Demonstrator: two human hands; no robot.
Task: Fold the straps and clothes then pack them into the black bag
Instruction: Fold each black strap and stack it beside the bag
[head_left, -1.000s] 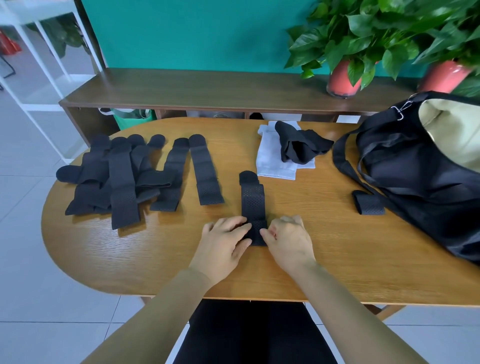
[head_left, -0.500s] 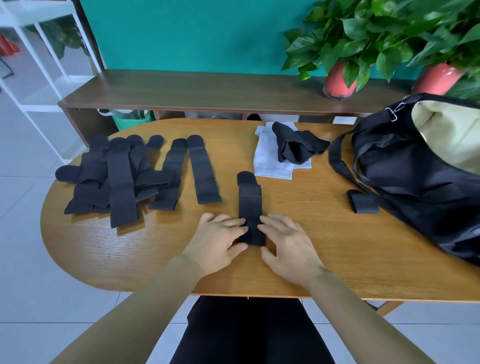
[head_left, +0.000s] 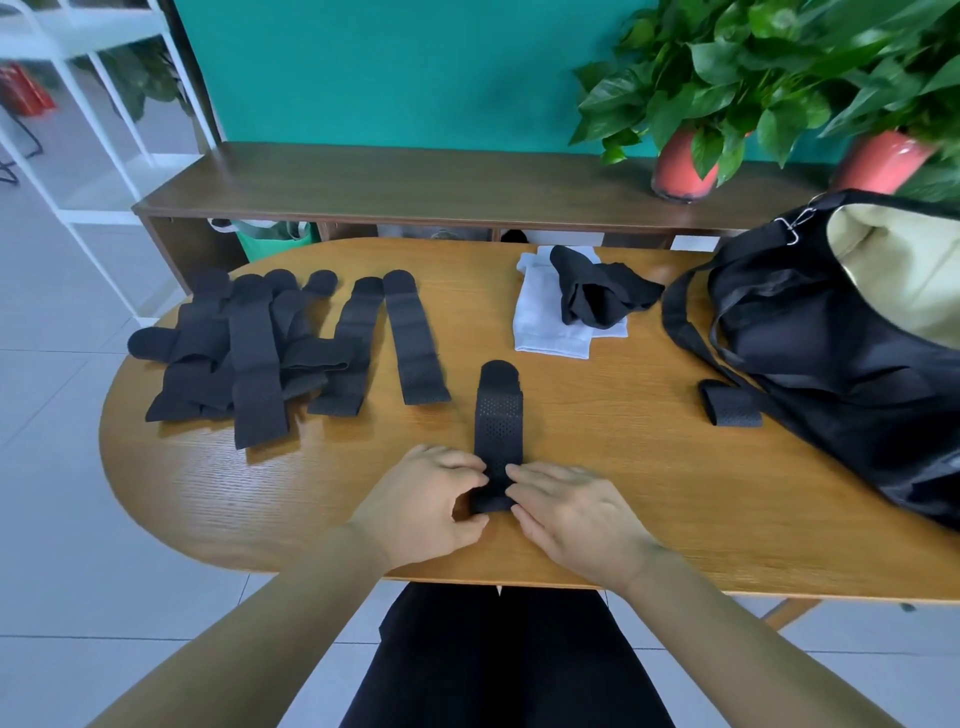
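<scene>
strap (head_left: 498, 431): black, narrow band w/ small punched holes over most of its top face; far end is a plain rounded tab. The holed layer lies doubled over the plain one. Near end looks bunched into a thicker lump.
strap pos: flat on table (head_left: 675, 493), lengthwise away from the person, approx. mid-table near the front edge; only its near end is between the hands.
left hand (head_left: 421, 501): fingers curled, thumb under & index over, pinching strap's near end from the left side.
right hand (head_left: 576, 512): fingers nearly straight, palm down, tips touching strap's right edge just across from the left hand's; it grips nothing that I can see.
hands vs strap: both at the near end, one per side, fingertips almost meeting over it; rest of the strap runs out beyond them, uncovered.
black bag (head_left: 831, 364): right side of table, mouth open, pale lining showing, well apart from the hands.
folded strap (head_left: 732, 410): short doubled piece, just beside the bag's left side.
strap pile (head_left: 249, 358): several unfolded black ones overlapping, left part of table.
single strap (head_left: 415, 345): lies alone btw pile & mid-table.
white cloth (head_left: 545, 322): far side of table, crumpled black cloth (head_left: 597, 293) on top of it.
</scene>
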